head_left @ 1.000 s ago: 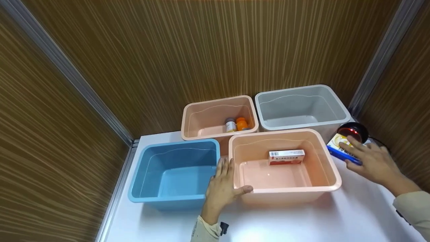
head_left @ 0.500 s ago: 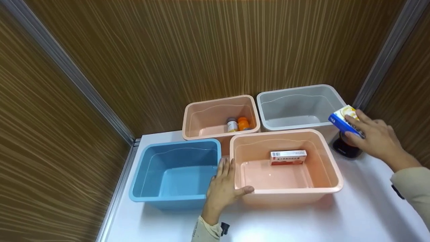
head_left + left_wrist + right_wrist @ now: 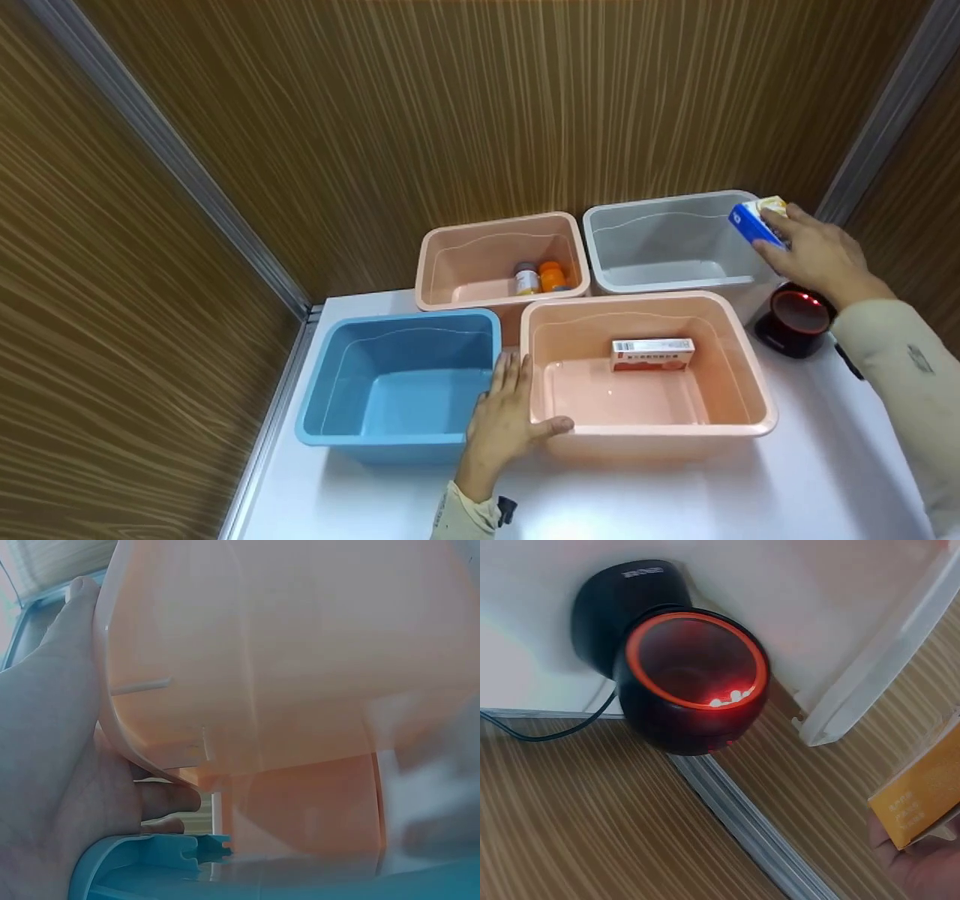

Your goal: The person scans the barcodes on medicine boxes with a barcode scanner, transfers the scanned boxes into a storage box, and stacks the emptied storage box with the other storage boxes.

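Note:
My right hand [image 3: 821, 251] grips a blue, white and yellow medicine box [image 3: 752, 223] over the right side of the grey bin [image 3: 652, 225]. In the right wrist view, an orange face of this box [image 3: 919, 799] shows at the right edge, with fingers below it. My left hand [image 3: 501, 424] rests on the near left corner of the front peach bin [image 3: 645, 430], its fingers straight along the rim and its thumb over the front edge. Inside that bin, a white and red medicine box [image 3: 652, 355] stands on its long side.
A black scanner [image 3: 793, 321] with a red-lit window stands right of the bins, its cable [image 3: 540, 738] trailing off. The blue bin [image 3: 390, 441] is at left. Behind, another peach bin [image 3: 469, 259] holds a white bottle [image 3: 527, 280] and an orange bottle [image 3: 553, 277].
My right hand has lifted the blue, white and yellow box from in front of the scanner and carried it up and back to the grey bin. My left hand stays at the peach bin's rim.

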A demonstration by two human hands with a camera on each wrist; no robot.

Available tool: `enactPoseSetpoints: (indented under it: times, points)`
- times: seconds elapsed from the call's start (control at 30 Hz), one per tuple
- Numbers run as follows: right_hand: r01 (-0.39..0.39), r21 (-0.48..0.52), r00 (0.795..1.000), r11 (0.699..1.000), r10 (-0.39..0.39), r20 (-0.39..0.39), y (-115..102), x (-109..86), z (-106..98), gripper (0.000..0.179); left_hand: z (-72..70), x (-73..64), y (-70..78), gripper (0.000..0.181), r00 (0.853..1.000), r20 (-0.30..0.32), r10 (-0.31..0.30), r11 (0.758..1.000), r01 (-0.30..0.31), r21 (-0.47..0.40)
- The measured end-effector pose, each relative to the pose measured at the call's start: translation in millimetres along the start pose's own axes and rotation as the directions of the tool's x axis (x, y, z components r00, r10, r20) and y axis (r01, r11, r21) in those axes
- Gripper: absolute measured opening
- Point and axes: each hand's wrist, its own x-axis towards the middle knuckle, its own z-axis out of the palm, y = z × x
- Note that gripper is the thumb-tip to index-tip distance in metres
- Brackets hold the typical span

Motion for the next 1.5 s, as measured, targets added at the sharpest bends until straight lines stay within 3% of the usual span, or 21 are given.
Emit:
enactPoseSetpoints:
  times: [0.3, 0.5, 0.9, 1.2, 1.33, 1.5]
  points:
    - [-0.093, 0.042, 0.995, 0.995, 0.092, 0.026, -12, 43.0, 1, 0.075, 0.1, 0.3, -1.6, 0.119, 1.0, 0.01, -0.018, 1.0, 0.018, 0.007]
    - [-0.06, 0.016, 0.998, 0.998, 0.06, 0.027, -22, 55.9, 18, 0.073, 0.2, 0.4, -1.1, 0.12, 0.999, 0.028, -0.028, 1.0, 0.028, 0.004]
    - [-0.104, 0.019, 0.994, 0.994, 0.104, -0.018, -20, 63.6, 31, 0.077, 2.0, 0.6, 0.2, 0.12, 0.999, 0.026, -0.03, 0.999, 0.03, 0.011]
    - [-0.187, 0.116, 0.981, 0.975, 0.179, 0.078, -16, 57.6, 42, 0.095, 3.5, 0.5, -0.8, 0.118, 1.0, 0.006, -0.024, 1.0, 0.024, 0.012]
    - [-0.18, 0.13, 0.982, 0.975, 0.17, 0.081, -23, 56.7, 41, 0.095, 3.1, 0.3, -1.0, 0.116, 1.0, 0.008, -0.019, 1.0, 0.019, 0.021]
    - [-0.094, 0.121, 0.995, 0.988, 0.09, 0.036, -42, 60.9, 36, 0.087, 3.1, 0.9, -0.9, 0.118, 1.0, 0.017, -0.023, 0.999, 0.022, 0.029]
